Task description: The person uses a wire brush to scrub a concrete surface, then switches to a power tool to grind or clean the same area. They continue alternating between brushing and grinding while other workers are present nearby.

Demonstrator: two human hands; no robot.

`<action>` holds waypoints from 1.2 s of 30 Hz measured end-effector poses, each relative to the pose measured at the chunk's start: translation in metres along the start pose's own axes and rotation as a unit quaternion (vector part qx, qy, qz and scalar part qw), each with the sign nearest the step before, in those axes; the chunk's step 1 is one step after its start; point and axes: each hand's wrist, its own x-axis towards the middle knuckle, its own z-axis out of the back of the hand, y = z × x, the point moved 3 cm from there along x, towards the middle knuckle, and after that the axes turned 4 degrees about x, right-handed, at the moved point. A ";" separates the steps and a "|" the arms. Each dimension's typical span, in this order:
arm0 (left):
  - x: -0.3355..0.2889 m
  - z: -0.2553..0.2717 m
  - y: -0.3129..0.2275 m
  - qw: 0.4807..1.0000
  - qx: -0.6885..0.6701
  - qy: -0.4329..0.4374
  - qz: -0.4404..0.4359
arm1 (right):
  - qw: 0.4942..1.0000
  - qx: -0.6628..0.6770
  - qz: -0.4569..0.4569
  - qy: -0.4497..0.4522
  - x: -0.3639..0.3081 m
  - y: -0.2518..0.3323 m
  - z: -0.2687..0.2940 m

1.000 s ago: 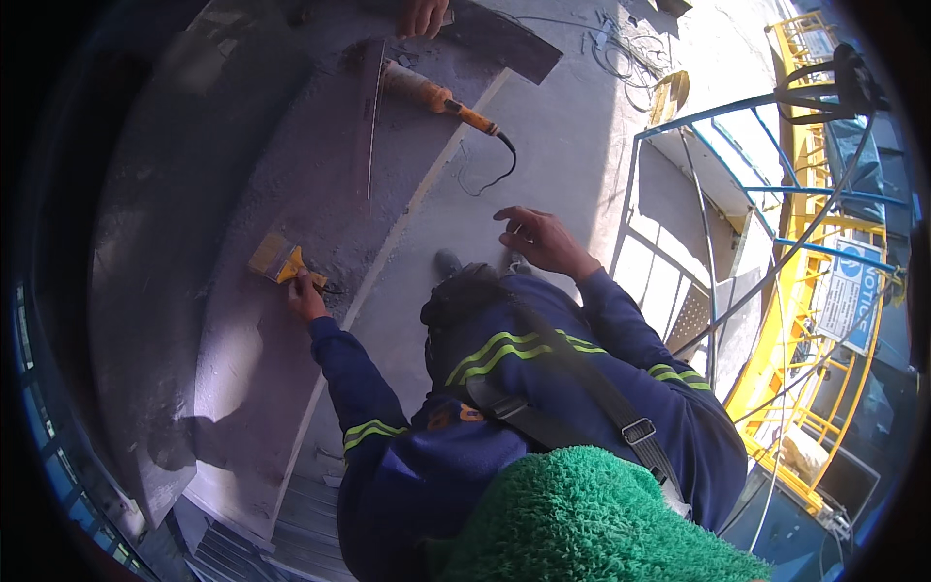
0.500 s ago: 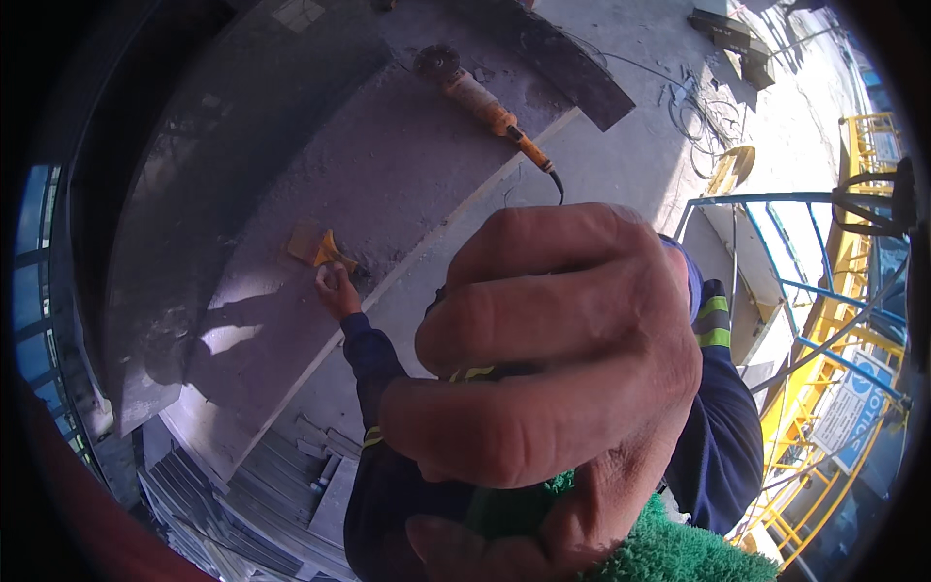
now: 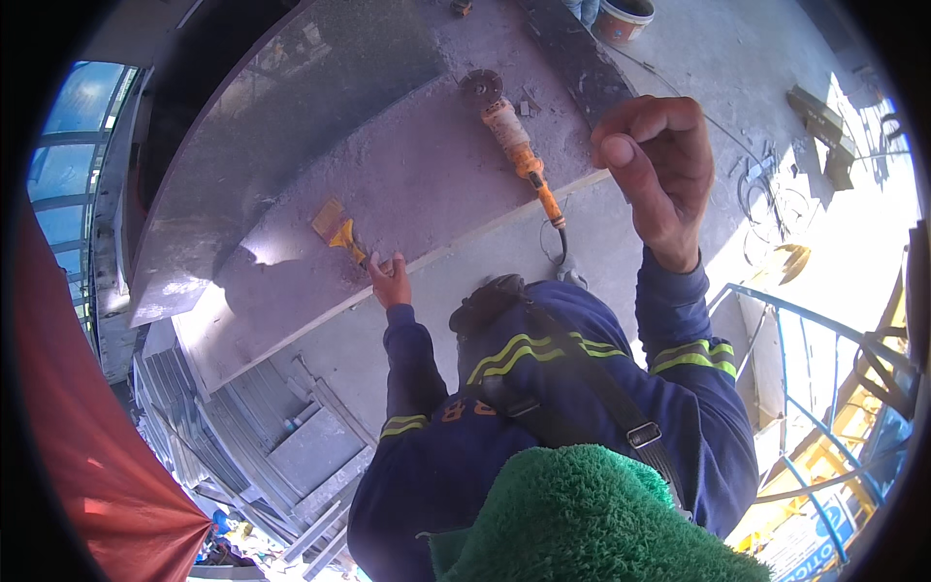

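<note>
My left hand [image 3: 392,279] is closed around the handle end of a paintbrush [image 3: 341,233] with a yellow body and tan bristles. The brush lies low over a dusty, pale purplish worktop [image 3: 388,184], its bristles pointing away to the left. My right hand [image 3: 669,175] is raised on the right, fingers curled and thumb tip close to the forefinger, with nothing visible in it. An orange angle grinder [image 3: 514,141] rests on the worktop between the hands, disc at the far end, its cord hanging over the near edge.
A large dark grey curved sheet [image 3: 281,116] covers the worktop's left part. A dark flat bar [image 3: 577,58] lies at the far right. Beyond it stands a bucket [image 3: 624,19]. Grey metal strips [image 3: 204,417] are stacked at lower left. Blue rails [image 3: 805,320] stand at right.
My right hand has moved from close in front of the camera out to the right. The left hand still holds the paintbrush. The view has shifted, now showing my torso and a green cloth.
</note>
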 end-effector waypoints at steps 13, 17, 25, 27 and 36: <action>0.007 -0.076 -0.014 0.918 0.377 0.106 -0.069 | 0.799 -0.347 -0.427 0.243 -0.233 -0.207 0.139; 0.029 -0.088 -0.048 0.890 0.411 0.195 0.015 | 0.792 -0.368 -0.392 0.288 -0.224 -0.209 0.128; 0.030 -0.081 -0.065 0.883 0.421 0.206 0.004 | 0.744 -0.424 -0.398 0.328 -0.244 -0.210 0.160; 0.025 -0.084 -0.055 0.890 0.419 0.183 0.001 | 0.726 -0.425 -0.416 0.345 -0.249 -0.214 0.163; 0.015 -0.085 -0.036 0.890 0.428 0.153 -0.027 | 0.735 -0.386 -0.397 0.392 -0.233 -0.232 0.128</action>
